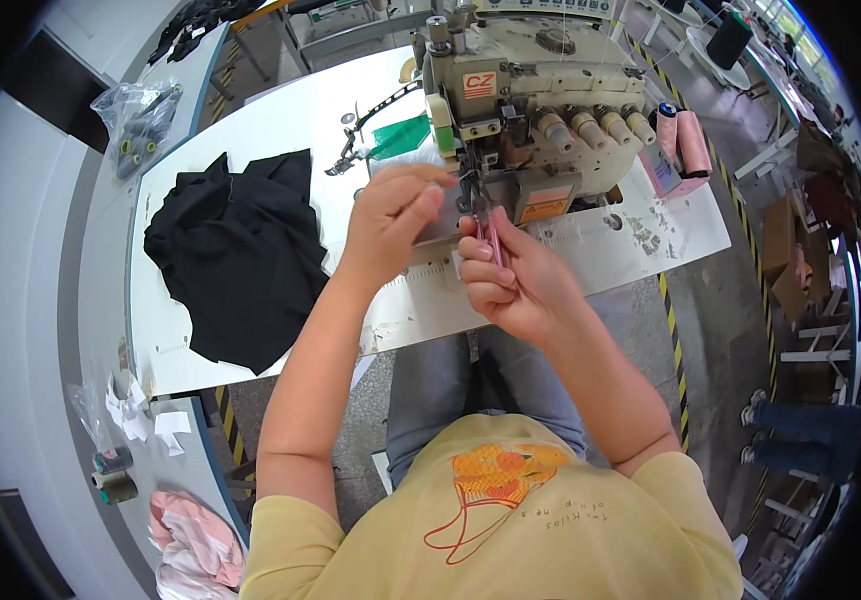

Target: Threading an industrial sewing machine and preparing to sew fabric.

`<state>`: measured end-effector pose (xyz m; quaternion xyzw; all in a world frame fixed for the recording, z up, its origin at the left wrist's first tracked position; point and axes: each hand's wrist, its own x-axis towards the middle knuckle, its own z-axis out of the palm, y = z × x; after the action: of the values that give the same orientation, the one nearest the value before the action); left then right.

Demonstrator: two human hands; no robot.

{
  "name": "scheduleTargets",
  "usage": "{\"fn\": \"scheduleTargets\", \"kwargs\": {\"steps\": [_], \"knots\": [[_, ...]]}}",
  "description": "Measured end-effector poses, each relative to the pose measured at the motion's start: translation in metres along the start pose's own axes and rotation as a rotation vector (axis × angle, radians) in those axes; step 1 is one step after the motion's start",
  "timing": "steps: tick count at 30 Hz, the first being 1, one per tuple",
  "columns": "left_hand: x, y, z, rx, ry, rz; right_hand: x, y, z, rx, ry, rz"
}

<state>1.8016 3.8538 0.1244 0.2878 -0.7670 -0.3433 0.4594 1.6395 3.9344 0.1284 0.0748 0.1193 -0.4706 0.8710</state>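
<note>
An overlock sewing machine (551, 80) stands on the white table in front of me. My left hand (391, 220) is at the left of its needle area, thumb and fingertips pinched together; whatever is between them is too small to make out. My right hand (516, 275) grips a slim tool with a pink handle (491, 240). Its dark metal end points up into the machine, close to my left fingertips. I cannot tell the tool's exact kind. The needle and presser foot are partly hidden behind my fingers and the tool.
Black fabric (236, 255) lies bunched on the table's left side. Pink thread cones (691, 145) stand to the machine's right. A side table at lower left bears paper scraps (131, 405), thread spools (114, 475) and pink-white cloth (191, 540). Another person's legs (801, 435) show at far right.
</note>
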Motion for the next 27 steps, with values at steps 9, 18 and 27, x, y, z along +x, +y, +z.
{"fn": "scheduleTargets", "kwargs": {"steps": [9, 18, 27], "knots": [[-0.006, -0.005, 0.004, 0.041, 0.092, -0.133, 0.021, 0.003, 0.013, 0.13, 0.035, -0.092], [-0.006, -0.005, 0.007, 0.091, 0.105, -0.057, 0.028, 0.001, 0.018, 0.107, 0.104, -0.142], [-0.007, -0.007, 0.007, 0.082, 0.116, -0.051, 0.027, 0.001, 0.02, 0.139, 0.102, -0.122]]}}
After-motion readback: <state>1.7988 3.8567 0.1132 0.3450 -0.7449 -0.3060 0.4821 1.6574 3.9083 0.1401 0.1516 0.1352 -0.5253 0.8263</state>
